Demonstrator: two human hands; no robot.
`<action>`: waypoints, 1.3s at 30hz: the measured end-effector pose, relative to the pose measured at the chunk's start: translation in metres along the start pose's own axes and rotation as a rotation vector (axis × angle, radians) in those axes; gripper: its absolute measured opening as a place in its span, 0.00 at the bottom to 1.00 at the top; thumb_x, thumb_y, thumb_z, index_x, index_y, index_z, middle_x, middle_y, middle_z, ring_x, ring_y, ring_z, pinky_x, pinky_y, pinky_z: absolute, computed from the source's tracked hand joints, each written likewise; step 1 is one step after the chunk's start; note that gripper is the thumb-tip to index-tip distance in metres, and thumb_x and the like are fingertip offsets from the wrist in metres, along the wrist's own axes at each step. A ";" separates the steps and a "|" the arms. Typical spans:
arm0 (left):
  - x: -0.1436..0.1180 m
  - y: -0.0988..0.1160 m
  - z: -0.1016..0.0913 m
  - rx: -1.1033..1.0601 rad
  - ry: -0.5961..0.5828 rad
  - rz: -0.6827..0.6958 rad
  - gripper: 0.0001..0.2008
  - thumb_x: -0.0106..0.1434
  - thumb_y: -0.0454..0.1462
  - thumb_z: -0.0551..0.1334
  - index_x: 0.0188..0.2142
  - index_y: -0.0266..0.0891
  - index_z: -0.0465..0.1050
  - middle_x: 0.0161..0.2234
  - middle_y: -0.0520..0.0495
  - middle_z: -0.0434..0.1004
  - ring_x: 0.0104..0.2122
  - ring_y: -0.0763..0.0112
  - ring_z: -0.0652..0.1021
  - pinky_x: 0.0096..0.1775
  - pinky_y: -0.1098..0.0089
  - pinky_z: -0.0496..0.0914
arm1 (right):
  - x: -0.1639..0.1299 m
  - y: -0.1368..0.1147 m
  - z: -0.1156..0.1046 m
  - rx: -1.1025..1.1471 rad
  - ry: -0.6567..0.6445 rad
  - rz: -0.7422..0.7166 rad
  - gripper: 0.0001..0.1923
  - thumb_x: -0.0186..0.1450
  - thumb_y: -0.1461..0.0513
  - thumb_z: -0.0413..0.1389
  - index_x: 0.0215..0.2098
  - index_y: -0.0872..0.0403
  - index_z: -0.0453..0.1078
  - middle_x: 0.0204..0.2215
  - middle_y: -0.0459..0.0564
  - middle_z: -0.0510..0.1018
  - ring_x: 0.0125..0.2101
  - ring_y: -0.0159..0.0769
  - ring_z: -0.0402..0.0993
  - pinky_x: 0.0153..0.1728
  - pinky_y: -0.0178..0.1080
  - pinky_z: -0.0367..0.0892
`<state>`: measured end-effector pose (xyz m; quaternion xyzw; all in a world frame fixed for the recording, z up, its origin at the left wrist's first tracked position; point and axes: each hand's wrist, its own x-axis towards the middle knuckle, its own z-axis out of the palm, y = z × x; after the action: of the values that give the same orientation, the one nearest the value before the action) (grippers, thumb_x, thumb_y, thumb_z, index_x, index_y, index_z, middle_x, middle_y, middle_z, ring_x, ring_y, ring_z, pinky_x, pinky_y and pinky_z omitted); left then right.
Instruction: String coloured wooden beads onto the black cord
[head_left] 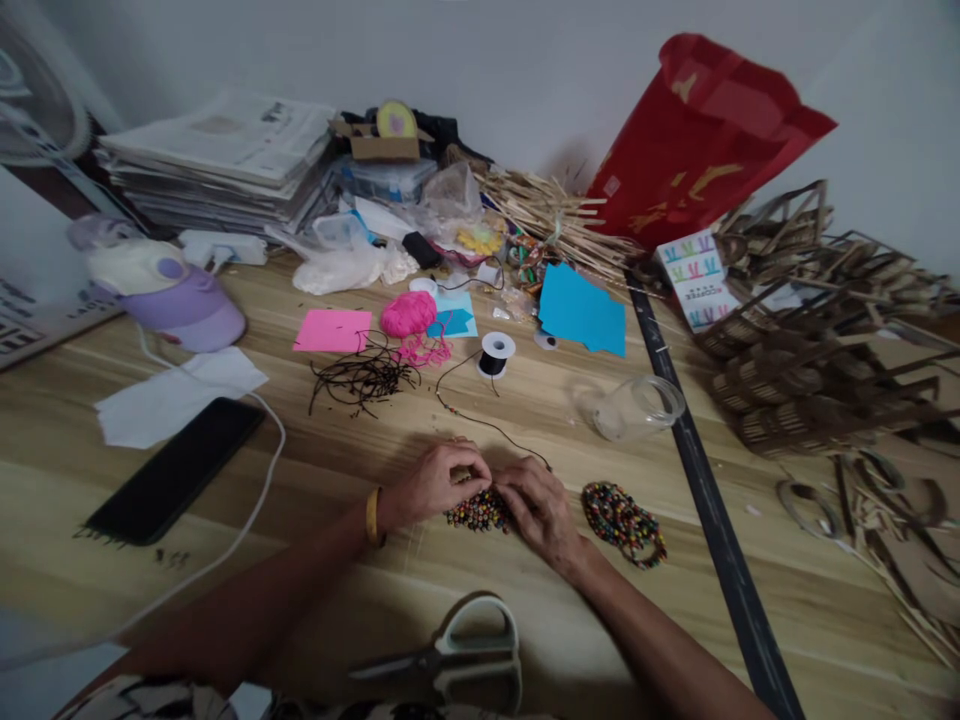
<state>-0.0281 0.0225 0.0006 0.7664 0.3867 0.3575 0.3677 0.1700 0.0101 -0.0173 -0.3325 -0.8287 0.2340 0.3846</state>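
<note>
Fingertips nearly meeting, both of my hands are over a pile of small multicoloured beads [478, 512]. My left hand [439, 482], with a yellow bangle at the wrist, is closed in a pinch; whatever is in it is too small to make out. My right hand [536, 505] is also pinched, and a thin black cord [491, 425] runs up to it. That cord carries a few beads and leads from a white spool of black cord [495, 355]. Beside my right wrist lies a coil of strung beads [624, 524].
Scissors [476, 655] lie near the front edge. A glass jar [637, 408] rests beyond the bead coil. Left are a phone [176, 470], white cable and purple fan-like device [169, 290]. Black cord pieces [364, 375], pink yarn [409, 314] and woven baskets [810, 390] lie farther off.
</note>
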 end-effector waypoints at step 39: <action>-0.011 0.000 0.018 0.562 -0.211 0.215 0.05 0.64 0.36 0.59 0.33 0.38 0.73 0.35 0.48 0.70 0.43 0.64 0.68 0.48 0.64 0.62 | 0.005 0.005 0.001 0.061 0.125 0.114 0.07 0.67 0.64 0.50 0.32 0.53 0.67 0.26 0.48 0.71 0.30 0.35 0.67 0.32 0.37 0.64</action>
<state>-0.0177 0.0081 -0.0110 0.9073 0.3472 0.1920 0.1396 0.1689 0.0168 -0.0190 -0.3815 -0.7753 0.2592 0.4316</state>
